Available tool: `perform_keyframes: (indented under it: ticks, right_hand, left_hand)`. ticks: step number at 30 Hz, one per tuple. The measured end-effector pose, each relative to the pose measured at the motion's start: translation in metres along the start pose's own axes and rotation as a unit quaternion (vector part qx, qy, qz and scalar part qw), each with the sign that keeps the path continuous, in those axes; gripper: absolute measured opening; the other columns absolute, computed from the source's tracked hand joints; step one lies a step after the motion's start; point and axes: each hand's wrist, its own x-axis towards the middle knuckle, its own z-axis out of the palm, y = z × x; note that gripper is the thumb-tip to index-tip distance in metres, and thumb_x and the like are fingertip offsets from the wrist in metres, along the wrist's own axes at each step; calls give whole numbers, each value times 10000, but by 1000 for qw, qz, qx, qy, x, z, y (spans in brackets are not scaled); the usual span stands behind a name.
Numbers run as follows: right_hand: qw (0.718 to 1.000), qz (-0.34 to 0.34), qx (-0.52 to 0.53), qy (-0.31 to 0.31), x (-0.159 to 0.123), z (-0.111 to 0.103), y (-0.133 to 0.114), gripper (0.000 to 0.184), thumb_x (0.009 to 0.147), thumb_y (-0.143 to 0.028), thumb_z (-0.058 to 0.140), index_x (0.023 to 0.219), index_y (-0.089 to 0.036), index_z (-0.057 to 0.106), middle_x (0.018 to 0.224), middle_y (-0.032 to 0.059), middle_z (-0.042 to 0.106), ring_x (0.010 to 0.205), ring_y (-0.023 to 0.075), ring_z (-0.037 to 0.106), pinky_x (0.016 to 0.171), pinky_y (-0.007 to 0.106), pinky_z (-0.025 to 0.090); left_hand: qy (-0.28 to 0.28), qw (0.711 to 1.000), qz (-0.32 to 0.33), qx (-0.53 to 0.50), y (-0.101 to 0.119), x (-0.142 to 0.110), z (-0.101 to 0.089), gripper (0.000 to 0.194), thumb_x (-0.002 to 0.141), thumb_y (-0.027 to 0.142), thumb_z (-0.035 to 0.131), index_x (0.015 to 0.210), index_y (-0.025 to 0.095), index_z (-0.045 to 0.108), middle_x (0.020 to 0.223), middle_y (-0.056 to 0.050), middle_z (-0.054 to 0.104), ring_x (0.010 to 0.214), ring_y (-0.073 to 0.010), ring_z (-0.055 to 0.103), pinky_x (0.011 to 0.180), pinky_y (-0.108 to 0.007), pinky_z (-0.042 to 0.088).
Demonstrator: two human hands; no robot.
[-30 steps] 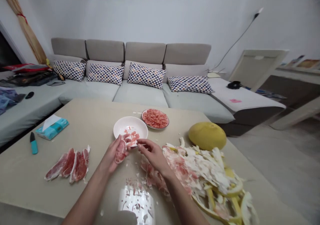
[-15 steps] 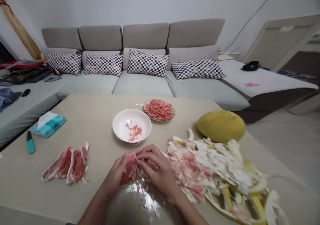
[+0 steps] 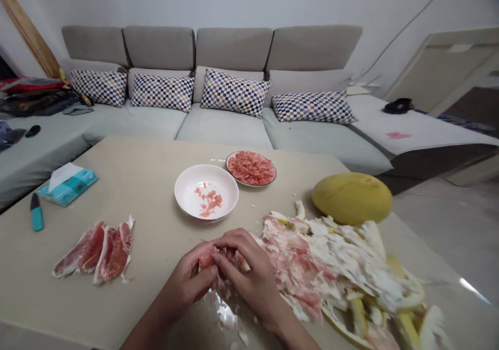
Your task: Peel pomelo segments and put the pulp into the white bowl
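Observation:
Between my two hands is a red pomelo segment [image 3: 206,258], mostly covered by fingers. My left hand [image 3: 194,280] is closed round it from the left, thumb across the front. My right hand [image 3: 249,272] pinches at its right side, the fingertips partly hidden. Just beyond stands a white bowl [image 3: 187,197] with a few bits of red pulp [image 3: 210,203] inside. Behind that bowl, a dark-rimmed plate [image 3: 249,184] is heaped with red pulp. More pomelo segments [image 3: 95,251] lie on the table to the left, pale membrane still on them. Small scraps lie beneath my hands.
A large heap of white and pink peelings [image 3: 331,267] with yellow rind covers the table's right side. Behind it rests a whole yellow pomelo [image 3: 351,198]. At the left are a teal-handled knife [image 3: 37,217] and a tissue pack [image 3: 69,186]. A grey sofa [image 3: 230,126] stands beyond the table.
The segment has turned in my hands and now shows less, with my left thumb moved across its front. The view has shifted slightly; the bowl, plate and heap stay put.

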Motion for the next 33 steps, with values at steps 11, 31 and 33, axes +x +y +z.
perform_keyframes:
  ticks: [11,31,33]
  right_hand:
    - [997,-52,-55,5,-4,11,6,175,923,-68,450,867,-206,541,846,41,583,816,186,542,727,313,434]
    - [984,124,32,125,0,-2,10,156,987,-267,440,843,-226,483,768,-11,477,689,158,467,643,268,386]
    - [984,135,41,107,2,-3,15,115,972,-266,473,874,-224,515,799,-5,515,727,160,499,675,264,406]
  left_hand:
    - [54,996,-38,-54,-10,2,3,442,879,452,604,1228,185,657,969,-82,693,827,-184,613,809,-301,481]
    - [141,963,-21,-227,-6,-2,0,393,859,421,649,1106,116,665,817,-78,683,692,-147,625,665,-264,502]
    - [113,968,-36,-221,-5,-3,-1,415,852,421,658,1145,128,657,828,-84,688,727,-158,636,693,-280,510]
